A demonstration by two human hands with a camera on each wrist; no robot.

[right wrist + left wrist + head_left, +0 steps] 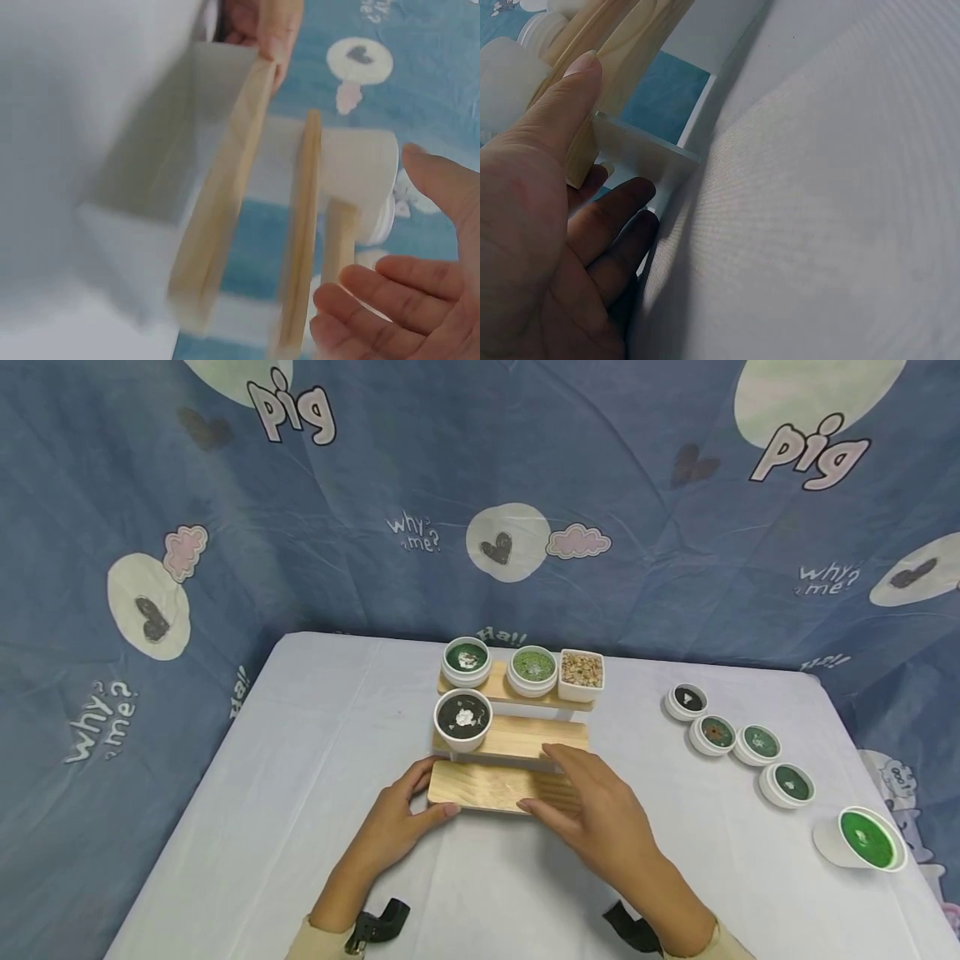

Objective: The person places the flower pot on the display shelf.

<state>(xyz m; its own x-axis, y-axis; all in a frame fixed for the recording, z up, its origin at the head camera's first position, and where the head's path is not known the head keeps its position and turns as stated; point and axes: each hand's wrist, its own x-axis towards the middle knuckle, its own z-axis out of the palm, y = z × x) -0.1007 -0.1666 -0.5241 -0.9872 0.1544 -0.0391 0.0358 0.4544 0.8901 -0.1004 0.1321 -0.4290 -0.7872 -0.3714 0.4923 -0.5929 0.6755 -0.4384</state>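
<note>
A three-step wooden display stand (510, 787) with whitish side panels stands on the table. My left hand (397, 827) grips the left end of its lowest step, and the left wrist view shows the thumb (574, 90) against the wood. My right hand (603, 810) hovers over the right end of the lower steps, holding nothing; its fingers (397, 296) are extended in the right wrist view. On the middle step sits a white cup with dark filling (462, 718). The top step bears a dark green cup (466, 662), a light green cup (533, 670) and a square dish of chopped nuts (581, 675).
Several small white cups with dark or green fillings, among them a reddish-centred one (712, 735), stand at the right of the white tablecloth (322, 735). A larger cup with bright green filling (862, 839) is nearer the right edge. A blue printed curtain (375, 460) hangs behind.
</note>
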